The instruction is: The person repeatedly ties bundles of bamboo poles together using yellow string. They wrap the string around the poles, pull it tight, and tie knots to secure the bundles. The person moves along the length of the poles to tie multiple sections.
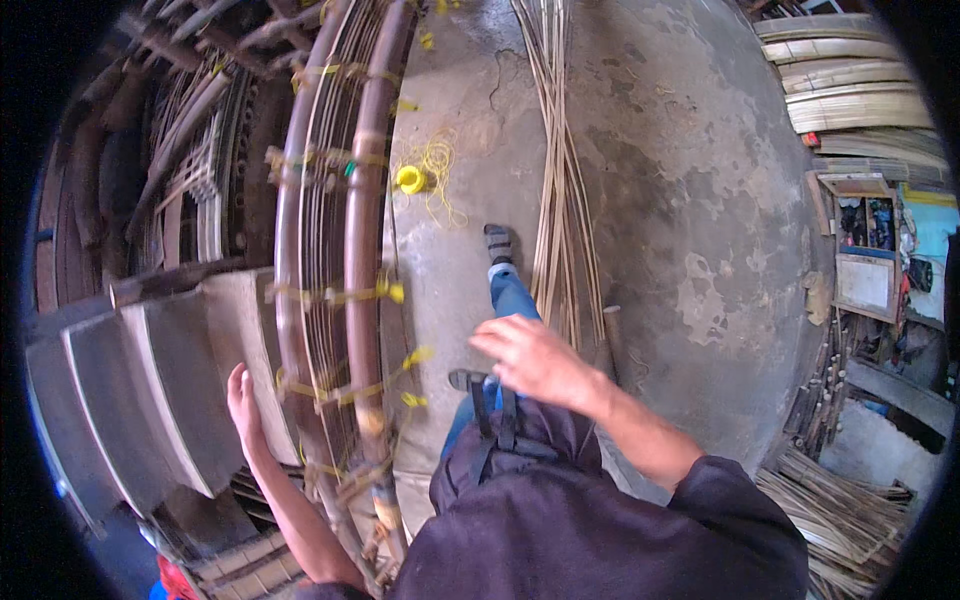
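Note:
My left hand [244, 402] hangs in the air at the left with fingers stretched out and nothing in it. Behind it are grey corrugated sheets [165, 385], and to its right runs a long bamboo frame [362, 240] with thin strips between two thick poles. Knotted yellow ties [388, 291] bind the frame at intervals. In front of my body, my right hand [535, 358] is held over my leg, its fingers loosely extended and pointing left. It holds nothing that I can see. Ahead of it a bundle of long thin bamboo strips [556, 190] lies on the floor.
A yellow roll of twine [410, 180] with loose loops lies beside the frame on the concrete floor [690, 230]. Dark poles [95, 150] stand at the far left. Bamboo slats [845, 85], an open cabinet [866, 275] and piled strips [840, 525] line the right.

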Motion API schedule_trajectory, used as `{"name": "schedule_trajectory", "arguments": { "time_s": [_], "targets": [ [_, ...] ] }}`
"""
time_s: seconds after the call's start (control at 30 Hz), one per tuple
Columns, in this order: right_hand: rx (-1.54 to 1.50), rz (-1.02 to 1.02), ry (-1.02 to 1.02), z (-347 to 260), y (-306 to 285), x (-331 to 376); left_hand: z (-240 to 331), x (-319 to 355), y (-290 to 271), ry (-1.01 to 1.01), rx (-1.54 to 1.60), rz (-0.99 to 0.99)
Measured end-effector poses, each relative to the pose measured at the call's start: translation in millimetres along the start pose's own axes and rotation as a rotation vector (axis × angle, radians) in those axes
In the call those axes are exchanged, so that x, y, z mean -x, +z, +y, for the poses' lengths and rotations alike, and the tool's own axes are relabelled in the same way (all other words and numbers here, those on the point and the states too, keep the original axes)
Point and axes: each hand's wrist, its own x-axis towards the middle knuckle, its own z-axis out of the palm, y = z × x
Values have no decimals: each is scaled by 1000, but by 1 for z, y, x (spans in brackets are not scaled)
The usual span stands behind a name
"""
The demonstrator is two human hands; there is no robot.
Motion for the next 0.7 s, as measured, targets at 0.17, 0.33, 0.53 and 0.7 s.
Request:
{"name": "schedule_trajectory", "arguments": {
  "time_s": [0.17, 0.33, 0.53, 0.7],
  "targets": [
    [-404, 214, 907, 298, 75, 3, 192, 7, 109, 345, -233, 456],
    [-80, 87, 1458, 593, 194, 25, 285, -61, 265, 566, -613, 399],
    [105, 118, 1305, 829, 205, -126, 321, -148, 378, 265, -1099, 325],
    [307, -91, 1339, 893, 222, -157, 318, -189, 428, 312, -1090, 246]
  ]
}}
